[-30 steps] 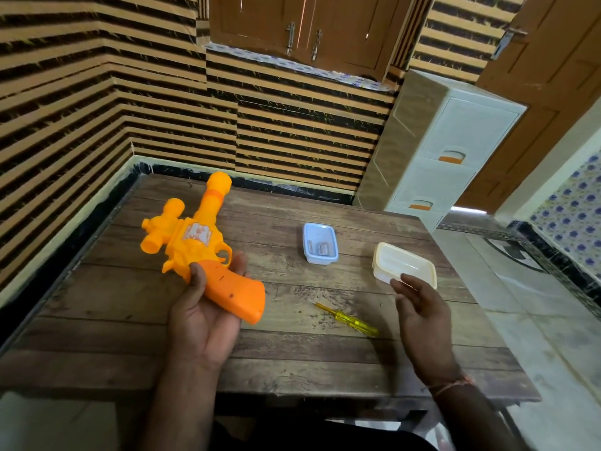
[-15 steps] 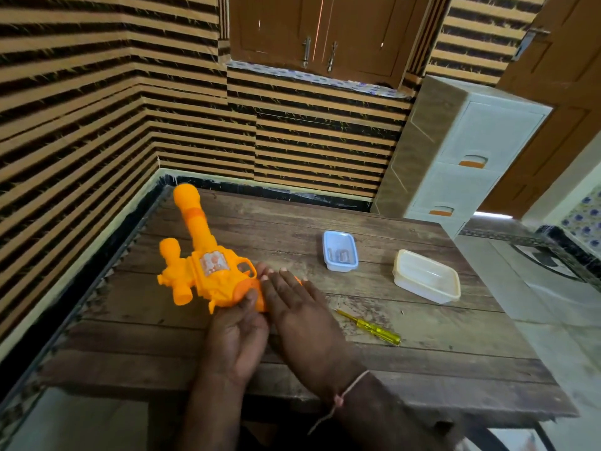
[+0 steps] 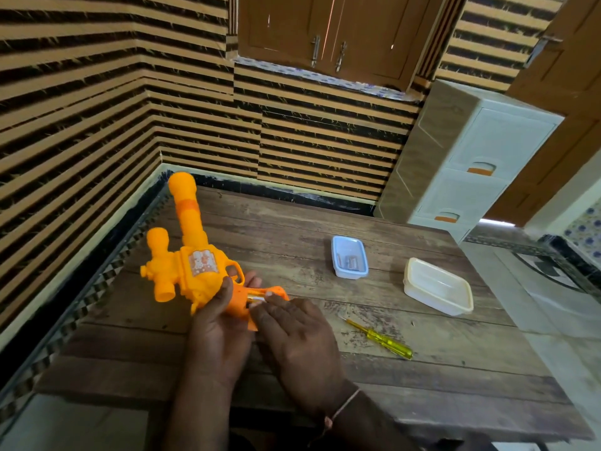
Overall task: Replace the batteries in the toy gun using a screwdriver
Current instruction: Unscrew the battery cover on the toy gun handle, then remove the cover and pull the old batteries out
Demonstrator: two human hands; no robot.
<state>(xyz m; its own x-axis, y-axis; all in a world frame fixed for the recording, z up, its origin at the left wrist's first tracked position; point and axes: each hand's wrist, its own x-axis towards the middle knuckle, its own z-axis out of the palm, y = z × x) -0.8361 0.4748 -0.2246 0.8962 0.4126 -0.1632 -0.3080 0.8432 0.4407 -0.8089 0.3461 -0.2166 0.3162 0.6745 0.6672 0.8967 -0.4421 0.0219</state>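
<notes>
The orange toy gun lies tilted over the left of the wooden table, barrel pointing away from me. My left hand grips its handle from below, thumb across the body. My right hand lies over the handle's end with fairly straight fingers, the fingertips touching a battery that shows in the open handle. The yellow screwdriver lies loose on the table to the right of my hands.
A small blue tray with small metal-coloured pieces inside stands mid-table. A white plastic box sits to its right. A white drawer unit stands behind the table's far right corner. Striped walls close the left and back.
My right hand came from beside the white box to the gun's handle. The gun was lowered toward the table and its barrel swung left. The screwdriver has not moved.
</notes>
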